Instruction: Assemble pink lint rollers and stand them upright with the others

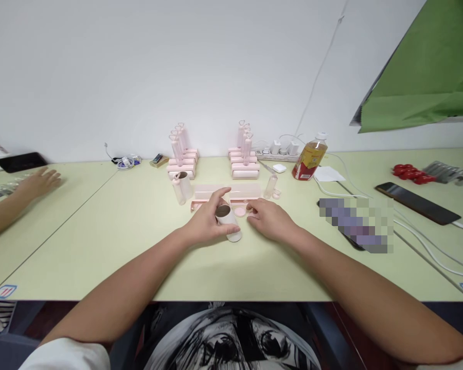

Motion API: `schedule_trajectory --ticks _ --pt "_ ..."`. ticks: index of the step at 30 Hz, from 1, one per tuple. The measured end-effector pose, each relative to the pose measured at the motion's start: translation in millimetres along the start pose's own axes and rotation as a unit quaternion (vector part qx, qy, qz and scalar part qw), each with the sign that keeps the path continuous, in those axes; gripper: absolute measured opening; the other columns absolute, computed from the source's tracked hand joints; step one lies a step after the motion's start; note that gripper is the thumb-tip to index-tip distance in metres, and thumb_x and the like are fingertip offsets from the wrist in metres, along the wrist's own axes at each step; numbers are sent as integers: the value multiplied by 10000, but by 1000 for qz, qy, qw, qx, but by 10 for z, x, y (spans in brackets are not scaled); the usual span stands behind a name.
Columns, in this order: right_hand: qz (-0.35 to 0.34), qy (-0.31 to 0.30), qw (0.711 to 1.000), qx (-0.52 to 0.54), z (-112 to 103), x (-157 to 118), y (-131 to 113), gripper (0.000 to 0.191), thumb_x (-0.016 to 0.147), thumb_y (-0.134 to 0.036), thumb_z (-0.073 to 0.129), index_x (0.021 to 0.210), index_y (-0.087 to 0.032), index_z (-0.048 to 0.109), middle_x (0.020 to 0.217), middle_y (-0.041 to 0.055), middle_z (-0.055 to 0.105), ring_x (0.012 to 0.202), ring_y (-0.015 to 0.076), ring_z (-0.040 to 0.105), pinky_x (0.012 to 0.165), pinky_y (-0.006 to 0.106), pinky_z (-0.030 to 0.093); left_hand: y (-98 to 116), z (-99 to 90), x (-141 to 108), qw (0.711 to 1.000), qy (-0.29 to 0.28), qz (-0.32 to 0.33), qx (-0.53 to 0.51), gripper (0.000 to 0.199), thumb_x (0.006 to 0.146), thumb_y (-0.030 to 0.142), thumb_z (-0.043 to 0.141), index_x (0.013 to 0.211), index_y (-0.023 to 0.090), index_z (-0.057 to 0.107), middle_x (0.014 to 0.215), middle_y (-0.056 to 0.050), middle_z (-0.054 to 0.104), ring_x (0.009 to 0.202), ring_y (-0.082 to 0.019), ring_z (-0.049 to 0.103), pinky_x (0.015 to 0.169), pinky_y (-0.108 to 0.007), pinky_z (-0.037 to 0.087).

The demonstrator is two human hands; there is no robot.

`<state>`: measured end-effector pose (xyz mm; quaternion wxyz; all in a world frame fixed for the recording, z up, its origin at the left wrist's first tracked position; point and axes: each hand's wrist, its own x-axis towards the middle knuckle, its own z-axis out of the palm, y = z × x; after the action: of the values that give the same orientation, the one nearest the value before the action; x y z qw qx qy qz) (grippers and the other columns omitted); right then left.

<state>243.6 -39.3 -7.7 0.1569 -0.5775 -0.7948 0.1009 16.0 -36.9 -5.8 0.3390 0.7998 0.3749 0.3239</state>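
Observation:
My left hand (206, 222) is wrapped round a white roll with a brown cardboard core (233, 235), its open end tilted up above the table. Right of it, my right hand (270, 220) rests low over the table with fingers curled together; whatever they pinch, if anything, is too small to make out. Between the hands lies a pink disc (239, 211). Behind them are translucent pink covers (245, 191) and pink strips. Another white roll (184, 184) stands at the left beside a pale pink handle (178, 191). A clear-pink handle piece (270, 186) stands at the right.
Pink rollers with upright handles form two rows (182, 167) (245, 169) near the wall. A drink bottle (309, 157), a power strip (281, 154), white cables and a phone (417, 203) are at the right. A co-worker's hand (40, 181) rests at the far left.

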Motion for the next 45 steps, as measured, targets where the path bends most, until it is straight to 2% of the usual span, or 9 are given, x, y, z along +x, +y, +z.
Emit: schedule_trajectory --ticks 3,11,16,21,26,29,32,39,45 --pt "8 2 1000 -19 -8 -9 4 269 862 -237 565 1114 -180 642 1121 118 640 908 233 615 667 286 373 25 -16 -1 1000 -22 15 8 1025 694 464 806 1507 274 212 1058 -41 587 893 -176 575 802 -310 451" --pt "-33 -48 998 11 0 -27 8 273 820 -174 568 1073 -167 668 1035 116 659 909 229 612 739 285 397 100 50 -37 996 -85 -7 24 1079 692 552 786 1541 265 186 1250 -119 587 1054 -283 591 864 -384 474" --pt "-22 -46 998 28 -39 -20 -1 98 785 -186 573 757 -168 665 858 89 649 750 201 589 638 279 369 107 68 -41 995 -100 -3 21 980 717 557 759 1516 263 274 1454 -133 463 1174 -314 555 861 -368 493" --pt "-13 35 987 153 -71 -11 -20 33 763 -204 581 737 -189 596 794 31 614 695 167 558 626 279 400 106 58 -38 994 -109 -1 10 918 746 545 738 1507 279 298 1466 -117 466 1165 -307 571 794 -343 508" --pt "-123 199 909 345 -90 -81 -103 80 843 -287 582 824 -209 584 852 43 620 774 186 623 702 333 515 87 89 -23 995 -91 16 22 838 738 539 748 1439 255 387 1403 -121 531 1110 -299 593 874 -389 483" --pt "-223 251 889 312 -99 -165 -200 64 866 -249 594 920 -223 614 1011 90 676 984 229 651 856 400 531 82 144 -7 995 -86 48 7 703 775 529 716 1354 229 454 1304 -103 598 1085 -284 603 883 -388 480" --pt "-272 240 895 259 -75 -213 -273 126 884 -218 578 992 -222 644 1096 114 703 1051 238 663 898 416 537 84 201 8 994 -85 68 -10 594 803 478 695 1294 215 490 1276 -90 612 1105 -283 596 912 -393 477" --pt "-285 216 909 215 9 -195 -264 248 919 -251 539 1087 -224 719 1155 99 727 1050 227 694 917 401 564 68 236 15 995 -73 60 -13 554 785 471 712 1252 211 565 1170 -93 670 1096 -300 609 910 -411 488" --pt "-310 218 905 192 3 -191 -260 274 925 -223 535 1113 -217 734 1165 102 731 1074 221 692 936 405 569 36 238 23 993 -89 77 -29 481 838 455 664 1241 205 580 1282 -95 632 1174 -284 583 978 -408 465"
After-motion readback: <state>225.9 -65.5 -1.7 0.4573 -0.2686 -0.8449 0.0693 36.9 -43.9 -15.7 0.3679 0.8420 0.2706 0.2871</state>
